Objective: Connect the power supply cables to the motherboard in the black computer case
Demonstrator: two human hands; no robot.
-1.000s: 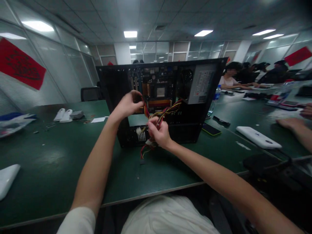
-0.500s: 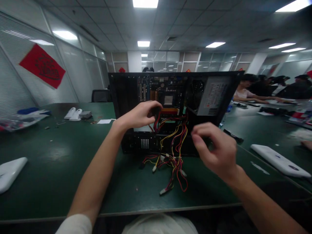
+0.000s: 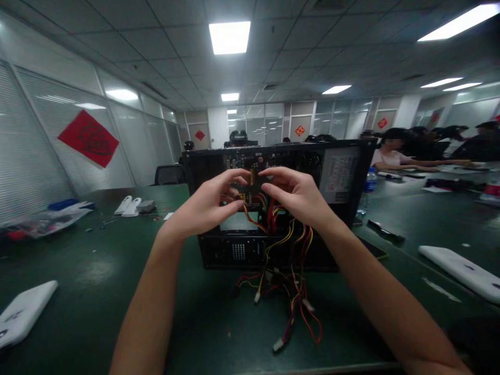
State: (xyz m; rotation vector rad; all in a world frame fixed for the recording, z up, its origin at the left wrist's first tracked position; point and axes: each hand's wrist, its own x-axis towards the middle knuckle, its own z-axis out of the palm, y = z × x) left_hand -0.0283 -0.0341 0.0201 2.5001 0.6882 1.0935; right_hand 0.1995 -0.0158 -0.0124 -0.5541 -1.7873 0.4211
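Note:
An open black computer case (image 3: 228, 250) stands on the green table, its inside facing me. My left hand (image 3: 213, 200) is in front of the motherboard (image 3: 253, 161), thumb and fingertips around the end of a red and yellow cable (image 3: 253, 221). Just to its right, my right hand (image 3: 295, 195) is raised before the board, thumb and fingers apart, with nothing visible between them. The power supply (image 3: 339, 174) sits at the case's upper right. A bundle of loose cables with white connectors (image 3: 278, 345) hangs out of the case onto the table.
White devices lie at the far left (image 3: 27, 312) and right (image 3: 461, 271). Back left are a plastic bag of parts (image 3: 50, 221), white items (image 3: 130, 206) and a grey block (image 3: 146, 207). Right of the case stand a bottle (image 3: 369, 182) and a black strip (image 3: 385, 230). People sit behind.
My right hand has moved left and up to the motherboard, beside my left hand. A red and yellow cable now shows at my left fingertips. The head view has tilted up.

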